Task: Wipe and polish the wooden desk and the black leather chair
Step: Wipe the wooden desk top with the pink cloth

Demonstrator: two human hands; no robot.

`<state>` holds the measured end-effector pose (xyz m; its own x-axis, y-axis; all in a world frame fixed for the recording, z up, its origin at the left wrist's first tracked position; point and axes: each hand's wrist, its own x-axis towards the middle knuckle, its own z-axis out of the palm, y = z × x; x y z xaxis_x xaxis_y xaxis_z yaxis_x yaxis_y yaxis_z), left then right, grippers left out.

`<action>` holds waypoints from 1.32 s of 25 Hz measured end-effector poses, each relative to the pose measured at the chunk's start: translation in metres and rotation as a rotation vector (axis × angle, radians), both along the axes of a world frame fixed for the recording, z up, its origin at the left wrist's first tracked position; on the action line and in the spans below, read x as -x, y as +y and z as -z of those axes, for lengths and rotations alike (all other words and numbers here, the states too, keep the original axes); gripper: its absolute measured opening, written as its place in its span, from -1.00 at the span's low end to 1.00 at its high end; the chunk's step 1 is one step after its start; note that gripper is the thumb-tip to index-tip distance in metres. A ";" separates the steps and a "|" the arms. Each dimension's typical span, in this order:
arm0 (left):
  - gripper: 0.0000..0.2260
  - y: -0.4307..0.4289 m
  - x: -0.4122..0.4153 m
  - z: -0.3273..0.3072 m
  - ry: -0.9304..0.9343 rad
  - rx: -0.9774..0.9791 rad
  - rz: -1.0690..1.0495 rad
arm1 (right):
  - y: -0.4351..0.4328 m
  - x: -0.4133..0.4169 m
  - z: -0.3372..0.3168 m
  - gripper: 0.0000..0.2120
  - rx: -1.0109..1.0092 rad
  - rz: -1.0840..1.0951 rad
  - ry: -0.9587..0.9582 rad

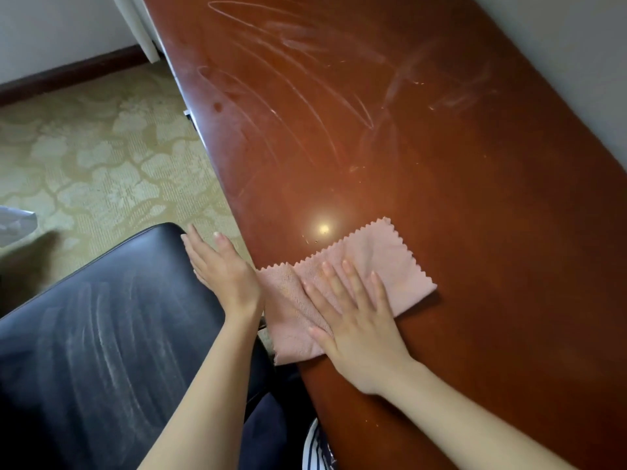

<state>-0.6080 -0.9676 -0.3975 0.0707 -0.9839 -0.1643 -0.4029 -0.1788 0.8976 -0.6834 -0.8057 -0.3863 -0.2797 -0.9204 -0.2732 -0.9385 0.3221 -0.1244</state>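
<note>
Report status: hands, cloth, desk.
Right hand flat on cloth, at desk edge. Left hand open, at chair corner. Streaks on desk and chair.

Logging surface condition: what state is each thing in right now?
desk: glossy up close, pale smears farther along.
chair: pale streaks across the black leather.
cloth: flat at the desk's edge, under the right hand.
right hand: fingers straight, pressing the cloth.
left hand: fingers straight, resting on the chair.

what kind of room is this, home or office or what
Probably a hotel room or an office. A long polished wooden desk stands along a pale wall, a black leather chair sits beside it, and the floor has patterned beige carpet with a dark skirting board.
</note>
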 end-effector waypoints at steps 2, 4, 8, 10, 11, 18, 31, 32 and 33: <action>-0.50 -0.008 -0.009 0.005 0.036 0.006 0.009 | -0.025 0.004 -0.001 -0.43 -0.029 -0.027 -0.008; -0.55 -0.014 -0.018 0.011 0.053 -0.013 0.025 | -0.052 0.007 -0.001 -0.40 -0.051 -0.059 0.016; -0.57 -0.023 -0.028 0.015 0.058 -0.016 0.066 | -0.102 0.016 -0.005 -0.45 -0.070 -0.047 0.004; -0.56 -0.028 -0.027 0.018 0.086 -0.024 0.060 | -0.123 0.020 -0.006 -0.45 -0.084 -0.035 0.001; -0.56 -0.029 -0.026 0.018 0.101 -0.030 0.054 | -0.134 0.024 -0.007 -0.44 -0.085 -0.030 -0.001; -0.58 -0.025 -0.026 0.010 0.102 -0.060 0.042 | -0.196 0.044 -0.001 -0.42 -0.078 0.028 -0.029; -0.55 -0.002 -0.025 -0.021 0.036 -0.065 0.258 | -0.003 -0.010 0.001 -0.44 0.039 0.236 0.020; -0.55 -0.002 -0.022 -0.020 0.029 -0.080 0.286 | 0.008 -0.010 -0.001 -0.43 0.019 0.237 0.017; -0.54 -0.004 -0.018 -0.020 0.023 -0.090 0.309 | 0.017 -0.009 -0.001 -0.42 -0.008 0.237 0.015</action>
<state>-0.5903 -0.9718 -0.3778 -0.2338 -0.9396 -0.2499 -0.4307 -0.1304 0.8930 -0.6748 -0.7888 -0.3851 -0.4919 -0.8262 -0.2745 -0.8382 0.5347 -0.1074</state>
